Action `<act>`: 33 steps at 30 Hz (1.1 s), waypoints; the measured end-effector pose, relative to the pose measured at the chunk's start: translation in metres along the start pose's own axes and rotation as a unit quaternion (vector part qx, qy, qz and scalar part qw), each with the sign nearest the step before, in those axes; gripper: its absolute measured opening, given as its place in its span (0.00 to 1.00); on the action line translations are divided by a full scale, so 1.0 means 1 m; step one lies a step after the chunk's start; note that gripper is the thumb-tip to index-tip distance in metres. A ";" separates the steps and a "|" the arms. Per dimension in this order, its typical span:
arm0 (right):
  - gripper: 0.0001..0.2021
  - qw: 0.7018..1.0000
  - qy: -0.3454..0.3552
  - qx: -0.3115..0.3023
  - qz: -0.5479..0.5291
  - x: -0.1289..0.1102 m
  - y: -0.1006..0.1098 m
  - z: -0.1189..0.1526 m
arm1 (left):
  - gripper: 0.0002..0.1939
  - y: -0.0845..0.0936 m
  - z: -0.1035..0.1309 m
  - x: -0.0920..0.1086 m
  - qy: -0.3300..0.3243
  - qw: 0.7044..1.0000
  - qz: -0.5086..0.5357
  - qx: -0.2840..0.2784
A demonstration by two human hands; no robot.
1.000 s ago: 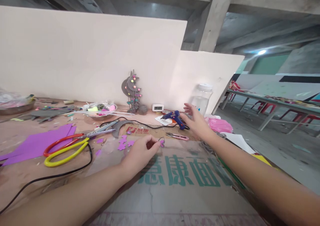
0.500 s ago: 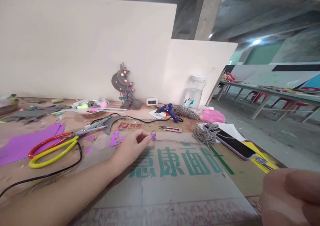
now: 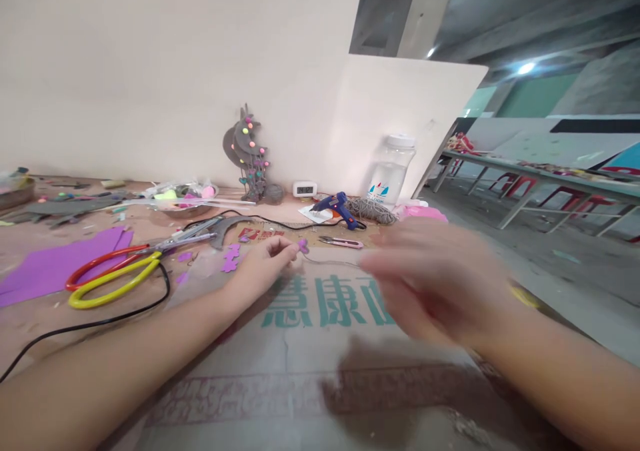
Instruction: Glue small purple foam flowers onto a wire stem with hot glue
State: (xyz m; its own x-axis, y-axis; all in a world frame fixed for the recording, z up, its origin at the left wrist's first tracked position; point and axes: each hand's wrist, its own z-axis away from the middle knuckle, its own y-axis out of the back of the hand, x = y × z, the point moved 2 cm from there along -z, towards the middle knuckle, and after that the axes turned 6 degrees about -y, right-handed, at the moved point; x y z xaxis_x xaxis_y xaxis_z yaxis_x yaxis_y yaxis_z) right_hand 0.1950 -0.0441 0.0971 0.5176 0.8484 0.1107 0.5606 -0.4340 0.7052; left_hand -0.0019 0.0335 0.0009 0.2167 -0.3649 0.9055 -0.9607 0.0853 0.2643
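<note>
My left hand (image 3: 273,258) is closed in a pinch on a small purple piece (image 3: 303,245) above the printed cardboard. From that piece a thin grey string (image 3: 330,262) runs right towards my right hand (image 3: 435,278). Motion smears my right hand, and its fingertips are too blurred to show whether they hold anything. Several purple cutouts (image 3: 231,258) lie left of my left hand. Beyond the hands lie pink-handled snips (image 3: 341,242), a blue glue gun (image 3: 340,209) and a bundle of grey cord (image 3: 371,210).
Scissors with red and yellow handles (image 3: 117,278) lie at the left beside purple sheets (image 3: 60,264). A clear bottle (image 3: 390,174), a small clock (image 3: 305,189) and a grey decorated figure (image 3: 247,154) stand at the back. A black cable (image 3: 75,329) crosses the left side.
My right hand has come in from the lower right corner towards the middle, now covering the phone and loose cord. My left hand keeps its pinch on the purple piece. The view has shifted slightly.
</note>
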 end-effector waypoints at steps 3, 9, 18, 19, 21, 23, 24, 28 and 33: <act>0.04 0.961 -0.232 -0.005 -0.148 0.031 -0.047 -0.008 | 0.15 0.002 -0.002 -0.004 0.018 0.999 0.028 0.014; 0.10 0.819 -0.446 -0.037 -0.360 0.050 -0.114 0.015 | 0.16 0.003 -0.001 -0.003 0.012 1.000 0.002 0.017; 0.10 0.805 -0.434 -0.101 -0.391 0.042 -0.118 0.017 | 0.16 0.003 0.001 0.002 0.004 1.000 -0.030 -0.006; 0.09 0.802 -0.438 -0.096 -0.395 0.043 -0.118 0.017 | 0.15 0.002 0.002 0.004 0.003 0.999 -0.034 -0.011; 0.08 0.792 -0.449 -0.082 -0.406 0.043 -0.117 0.016 | 0.14 0.001 0.003 0.006 -0.004 0.999 -0.042 -0.023; 0.09 0.780 -0.458 -0.071 -0.420 0.044 -0.115 0.015 | 0.14 0.000 0.004 0.006 -0.014 0.998 -0.048 -0.035; 0.09 0.774 -0.462 -0.069 -0.428 0.045 -0.115 0.015 | 0.14 -0.001 0.005 0.006 -0.019 0.998 -0.052 -0.039; 0.10 0.761 -0.467 -0.070 -0.445 0.047 -0.116 0.016 | 0.14 -0.002 0.005 0.003 -0.035 0.996 -0.060 -0.056; 0.11 0.770 -0.451 -0.019 -0.451 0.048 -0.114 0.017 | 0.11 0.000 0.001 -0.003 -0.017 0.999 -0.032 -0.001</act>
State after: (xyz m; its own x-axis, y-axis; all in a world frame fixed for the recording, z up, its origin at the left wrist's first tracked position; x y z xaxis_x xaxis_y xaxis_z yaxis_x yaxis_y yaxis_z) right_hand 0.1667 0.0408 0.0099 0.1777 0.2371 -0.9551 0.9442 0.2324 0.2334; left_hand -0.0025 0.0335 -0.0026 0.2721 -0.4014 0.8746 -0.9444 0.0630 0.3227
